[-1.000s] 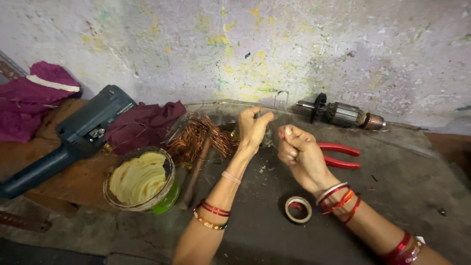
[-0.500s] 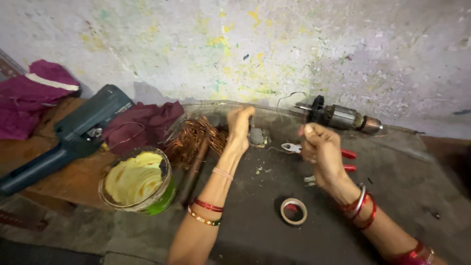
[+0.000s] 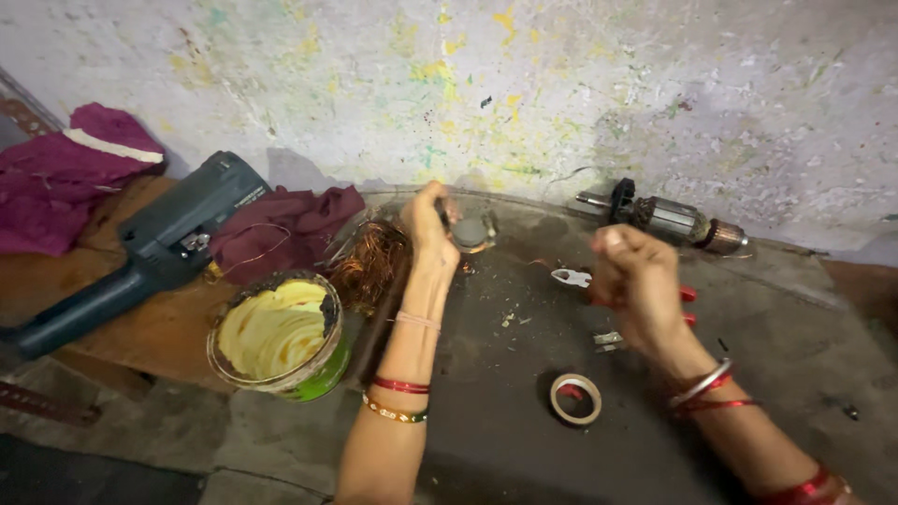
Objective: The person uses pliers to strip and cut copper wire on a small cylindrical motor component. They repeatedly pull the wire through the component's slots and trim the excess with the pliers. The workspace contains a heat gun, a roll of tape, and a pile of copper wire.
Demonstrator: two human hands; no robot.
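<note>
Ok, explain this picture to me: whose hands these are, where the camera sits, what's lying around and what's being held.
The camera sits on a person's head and looks down at their own bare hands. The left hand reaches forward to a small round grey part beside a tangle of copper wire. The right hand is closed and raised above red-handled pliers; whether it holds anything cannot be told. On the dark surface lie a roll of tape, a motor armature near the wall, a tub of yellowish paste, a dark power tool and maroon cloths.
</note>
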